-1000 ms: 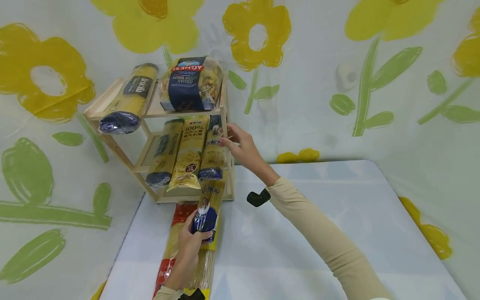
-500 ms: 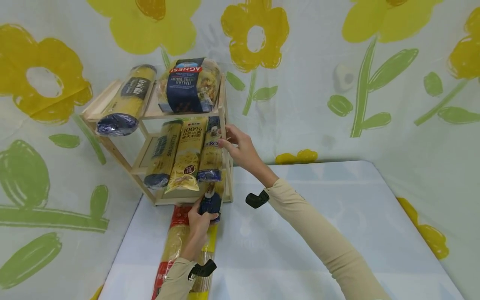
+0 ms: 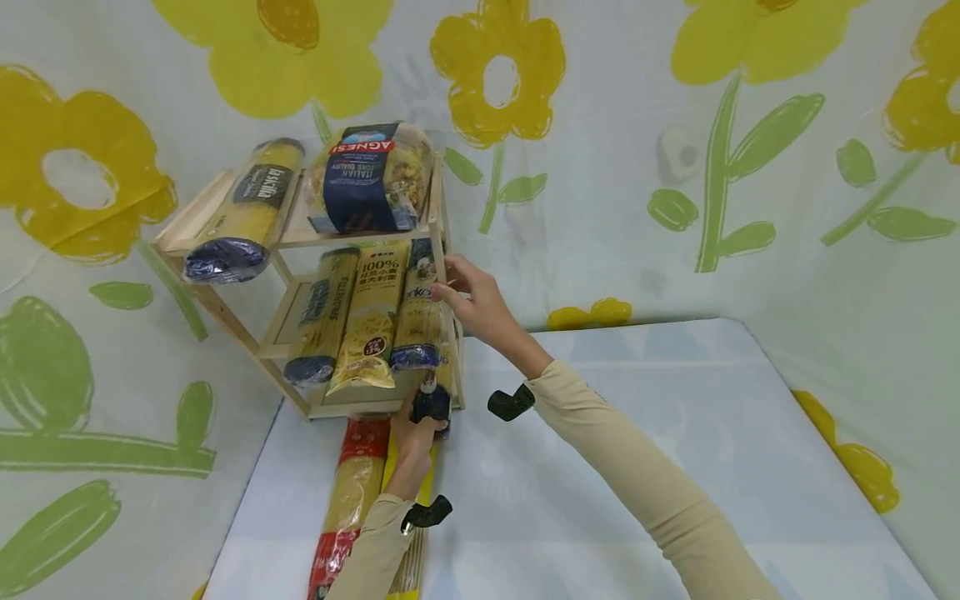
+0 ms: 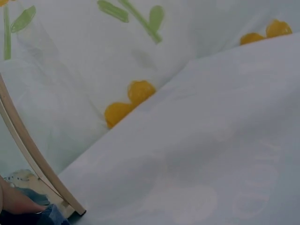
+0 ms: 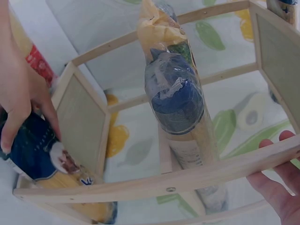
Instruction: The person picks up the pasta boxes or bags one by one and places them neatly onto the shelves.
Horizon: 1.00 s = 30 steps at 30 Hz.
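Observation:
In the head view, my left hand (image 3: 415, 437) grips the blue end of a spaghetti packet (image 3: 432, 402), whose far part lies inside the bottom level of a wooden rack (image 3: 348, 409). The right wrist view shows that same packet (image 5: 33, 150) under the left fingers, by the rack's side panel. My right hand (image 3: 483, 308) holds the rack's right upright, its fingers and thumb on either side of the wooden bar (image 5: 225, 165). On the middle shelf, another blue-ended spaghetti packet (image 3: 417, 325) lies directly above the held one. At the left wrist view's corner, only the thumb area and blue wrapper (image 4: 56, 216) show.
The middle shelf also bears a yellow noodle packet (image 3: 371, 312) and a dark-labelled spaghetti packet (image 3: 324, 317). Up top lie a la sicilia packet (image 3: 251, 208) and an Agnesi pasta bag (image 3: 367, 179). Red-labelled (image 3: 356, 492) and yellow-labelled (image 3: 412, 558) long packets lie on the table (image 3: 600, 433).
My left hand has moved forward and slightly right, pushing the spaghetti packet deeper into the rack's bottom level. My right hand stays on the upright.

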Available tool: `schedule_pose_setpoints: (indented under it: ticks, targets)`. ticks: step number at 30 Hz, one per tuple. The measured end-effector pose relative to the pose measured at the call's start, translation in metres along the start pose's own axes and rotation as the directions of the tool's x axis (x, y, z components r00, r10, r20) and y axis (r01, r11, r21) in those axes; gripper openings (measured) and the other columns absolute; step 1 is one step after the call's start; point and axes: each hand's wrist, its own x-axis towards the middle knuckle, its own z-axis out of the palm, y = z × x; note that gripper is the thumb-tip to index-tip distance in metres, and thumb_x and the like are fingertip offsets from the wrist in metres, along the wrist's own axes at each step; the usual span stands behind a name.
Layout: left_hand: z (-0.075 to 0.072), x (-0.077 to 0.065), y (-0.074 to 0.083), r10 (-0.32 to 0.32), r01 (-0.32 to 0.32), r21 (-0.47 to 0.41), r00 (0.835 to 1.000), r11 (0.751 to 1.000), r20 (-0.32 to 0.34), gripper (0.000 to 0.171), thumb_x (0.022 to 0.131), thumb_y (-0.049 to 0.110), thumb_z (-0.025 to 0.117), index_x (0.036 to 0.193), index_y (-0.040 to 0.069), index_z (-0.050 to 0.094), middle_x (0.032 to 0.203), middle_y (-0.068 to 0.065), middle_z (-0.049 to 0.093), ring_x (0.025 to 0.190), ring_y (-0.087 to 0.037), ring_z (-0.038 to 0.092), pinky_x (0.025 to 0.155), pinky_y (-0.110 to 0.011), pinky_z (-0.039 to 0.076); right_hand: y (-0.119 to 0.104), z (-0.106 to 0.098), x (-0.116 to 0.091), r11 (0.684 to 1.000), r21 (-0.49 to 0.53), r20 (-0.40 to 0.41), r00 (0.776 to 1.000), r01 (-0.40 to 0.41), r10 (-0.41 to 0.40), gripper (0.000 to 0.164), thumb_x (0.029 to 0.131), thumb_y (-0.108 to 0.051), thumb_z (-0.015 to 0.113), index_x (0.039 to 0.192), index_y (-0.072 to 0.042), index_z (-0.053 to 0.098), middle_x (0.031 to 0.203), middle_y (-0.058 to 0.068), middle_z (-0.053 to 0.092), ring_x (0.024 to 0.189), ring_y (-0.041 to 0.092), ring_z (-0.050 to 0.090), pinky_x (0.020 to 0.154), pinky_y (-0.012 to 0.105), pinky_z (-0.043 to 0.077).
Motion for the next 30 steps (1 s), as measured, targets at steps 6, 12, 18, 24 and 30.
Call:
schedule_pose_setpoints:
  ticks: [6,12,18,24,30]
  targets:
    - [0.000,0.001,0.005,0.074,-0.091,0.280,0.995,0.956,0.070,0.076,0.075,-0.003,0.071,0.143,0.008,0.040,0.139,-0.027,0.038,0.115,-0.045,0.047,0.077,-0.048,0.052,0.001,0.000,0.001,1.000,-0.009,-0.017,1.000,0.005,-0.005,0.025,0.095,-0.007,0.057,0.119,-0.001,0.053,0.091,0.020,0.063,0.083,0.030,0.064,0.082,0.032,0.050]
    - [-0.012,-0.009,0.010,0.203,-0.257,0.516,0.966,0.817,0.160,0.071,0.078,0.009,0.072,0.141,0.000,0.039,0.138,-0.029,0.040,0.128,-0.045,0.035,0.103,-0.055,0.029,0.002,0.003,0.001,1.000,0.007,-0.004,1.000,0.001,-0.001,0.027,0.095,-0.008,0.057,0.120,0.001,0.052,0.092,0.020,0.064,0.084,0.032,0.064,0.082,0.038,0.050]
    - [-0.028,-0.024,0.014,0.237,-0.300,0.577,0.954,0.760,0.184,0.064,0.078,0.011,0.073,0.136,0.003,0.047,0.136,-0.024,0.044,0.127,-0.042,0.037,0.102,-0.056,0.031,0.000,0.004,0.000,1.000,-0.011,-0.001,1.000,0.013,-0.013,0.025,0.095,-0.009,0.057,0.119,-0.001,0.053,0.090,0.015,0.065,0.083,0.027,0.065,0.082,0.031,0.050]
    - [-0.043,-0.033,0.022,0.240,-0.317,0.558,0.948,0.767,0.209,0.060,0.078,0.011,0.073,0.133,0.004,0.051,0.134,-0.018,0.049,0.127,-0.037,0.040,0.102,-0.054,0.032,0.001,0.000,0.001,1.000,-0.020,-0.014,1.000,0.019,-0.020,0.026,0.095,-0.010,0.057,0.119,-0.002,0.054,0.090,0.012,0.065,0.082,0.022,0.065,0.082,0.031,0.050]
    - [-0.061,-0.045,0.022,0.286,-0.373,0.562,0.928,0.738,0.241,0.057,0.078,0.009,0.072,0.131,0.002,0.052,0.130,-0.022,0.050,0.119,-0.041,0.045,0.096,-0.056,0.037,0.004,0.002,0.001,1.000,-0.012,-0.011,1.000,0.013,-0.013,0.028,0.095,-0.010,0.057,0.121,-0.002,0.053,0.091,0.013,0.065,0.082,0.020,0.065,0.082,0.030,0.050]
